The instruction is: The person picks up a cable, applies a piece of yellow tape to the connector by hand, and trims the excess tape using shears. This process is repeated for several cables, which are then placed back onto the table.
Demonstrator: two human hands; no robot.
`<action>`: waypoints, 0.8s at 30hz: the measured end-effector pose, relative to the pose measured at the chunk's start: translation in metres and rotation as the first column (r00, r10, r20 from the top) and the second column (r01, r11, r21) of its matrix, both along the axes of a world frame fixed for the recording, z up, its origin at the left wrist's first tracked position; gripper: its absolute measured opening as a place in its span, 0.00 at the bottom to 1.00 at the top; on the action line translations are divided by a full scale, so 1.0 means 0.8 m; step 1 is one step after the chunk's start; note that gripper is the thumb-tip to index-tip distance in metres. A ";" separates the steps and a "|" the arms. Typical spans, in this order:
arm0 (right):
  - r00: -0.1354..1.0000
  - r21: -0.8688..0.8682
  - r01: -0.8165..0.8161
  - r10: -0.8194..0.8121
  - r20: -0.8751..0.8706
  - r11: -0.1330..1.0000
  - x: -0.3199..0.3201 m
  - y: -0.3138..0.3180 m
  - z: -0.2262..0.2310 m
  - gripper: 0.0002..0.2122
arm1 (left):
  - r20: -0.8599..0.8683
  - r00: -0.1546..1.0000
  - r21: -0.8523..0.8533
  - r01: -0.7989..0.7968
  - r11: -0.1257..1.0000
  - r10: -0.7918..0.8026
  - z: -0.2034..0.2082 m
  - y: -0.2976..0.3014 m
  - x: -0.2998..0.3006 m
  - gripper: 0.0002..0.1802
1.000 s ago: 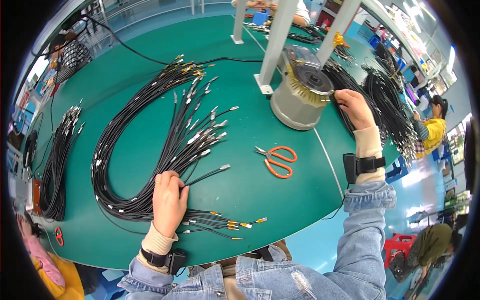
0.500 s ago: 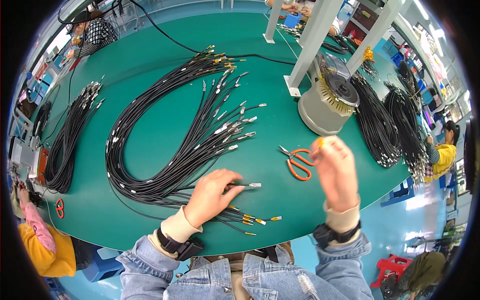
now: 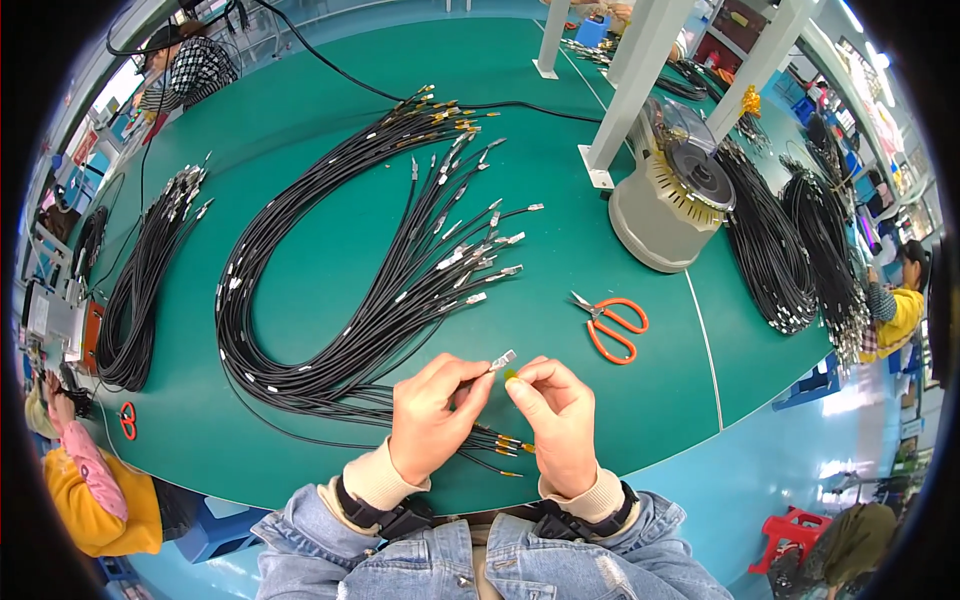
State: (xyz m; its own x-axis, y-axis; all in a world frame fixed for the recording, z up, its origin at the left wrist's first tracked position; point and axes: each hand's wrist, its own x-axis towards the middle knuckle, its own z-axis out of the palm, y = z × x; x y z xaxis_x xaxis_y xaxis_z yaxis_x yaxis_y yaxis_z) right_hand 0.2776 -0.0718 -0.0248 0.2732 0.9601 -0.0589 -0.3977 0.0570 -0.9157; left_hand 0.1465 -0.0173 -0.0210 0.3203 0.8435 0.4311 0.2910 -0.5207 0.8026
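Note:
My left hand [image 3: 428,415] is closed in a pinch on a black cable just behind its pale connector end [image 3: 503,360]. Close beside that end, my right hand [image 3: 562,415] pinches a small yellow piece [image 3: 511,374], perhaps a bit of tape. A gap shows between the two hands' fingertips. Under and beyond the left hand, a large curved bundle of black cables [image 3: 240,285] lies on the green table [image 3: 560,130]; some ends carry yellow wraps, others bare pale connectors. Orange-handled scissors [image 3: 628,318] lie beyond my right hand, blades partly spread.
A grey rounded machine [image 3: 650,225] with yellow strips around a dark disc stands at the right, beside white frame posts [image 3: 640,85]. More cable bundles lie left [image 3: 135,300] and right [image 3: 770,255]. Small red-handled scissors [image 3: 128,421] sit near the left edge. Other people work around the table.
My right hand has come left and nearer from beside the scissors, bringing the small yellow piece to the cable end. My left hand has raised the connector slightly.

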 end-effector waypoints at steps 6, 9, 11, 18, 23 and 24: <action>1.000 0.039 0.000 0.000 0.009 0.999 -0.004 0.015 -0.006 0.02 | 0.032 0.998 0.051 -0.046 0.998 0.045 -0.005 0.003 0.005 0.08; 1.000 0.036 0.003 -0.004 0.006 0.999 -0.004 0.018 -0.009 0.02 | 0.039 0.998 0.061 -0.045 0.997 0.042 -0.009 0.005 0.006 0.09; 1.000 0.031 0.011 -0.011 0.011 0.999 -0.004 0.020 -0.010 0.02 | 0.043 0.998 0.066 -0.043 0.997 0.040 -0.010 0.005 0.006 0.09; 1.000 0.036 0.009 -0.009 0.004 0.999 0.000 0.021 -0.016 0.02 | 0.034 0.999 0.061 -0.040 0.997 0.038 -0.012 0.005 0.009 0.09; 1.000 0.033 0.010 -0.010 0.001 0.999 0.000 0.021 -0.014 0.02 | 0.036 0.999 0.070 -0.033 0.997 0.030 -0.012 0.005 0.009 0.09; 1.000 0.033 0.010 -0.010 0.000 0.999 0.001 0.021 -0.014 0.02 | 0.033 0.999 0.068 -0.030 0.997 0.028 -0.012 0.005 0.010 0.09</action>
State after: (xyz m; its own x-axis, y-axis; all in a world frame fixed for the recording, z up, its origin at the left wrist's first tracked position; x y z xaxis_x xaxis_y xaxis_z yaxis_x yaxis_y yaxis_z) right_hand 0.2782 -0.0551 -0.0359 0.2832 0.9587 -0.0273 -0.3969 0.0912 -0.9133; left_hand 0.1542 -0.0132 -0.0307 0.2811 0.8203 0.4981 0.2816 -0.5666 0.7744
